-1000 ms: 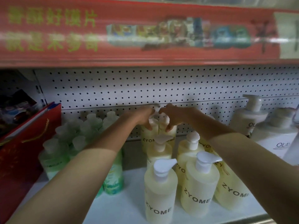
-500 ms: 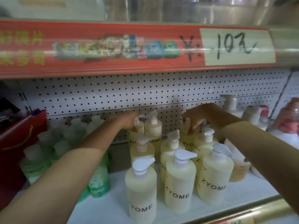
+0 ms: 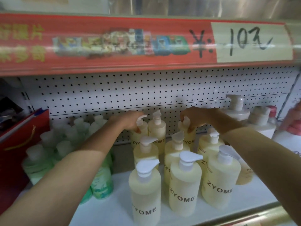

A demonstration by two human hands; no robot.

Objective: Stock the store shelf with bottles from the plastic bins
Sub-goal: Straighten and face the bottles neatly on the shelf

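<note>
Both hands, joined a second ago, now sit apart. The left hand (image 3: 128,121) grips a back-row ZYOME pump bottle (image 3: 136,136) at 11 o'clock. The right hand (image 3: 193,119) grips a second ZYOME bottle (image 3: 189,139) at 1 o'clock on the shelf (image 3: 117,207). Full bottles are probably heavy and smooth-walled, so hold them below the pump collar.

The left hand (image 3: 128,121) and right hand (image 3: 193,118) are shown bare; both forearms (image 3: 73,168) are uncovered to the near frame edge.
</note>
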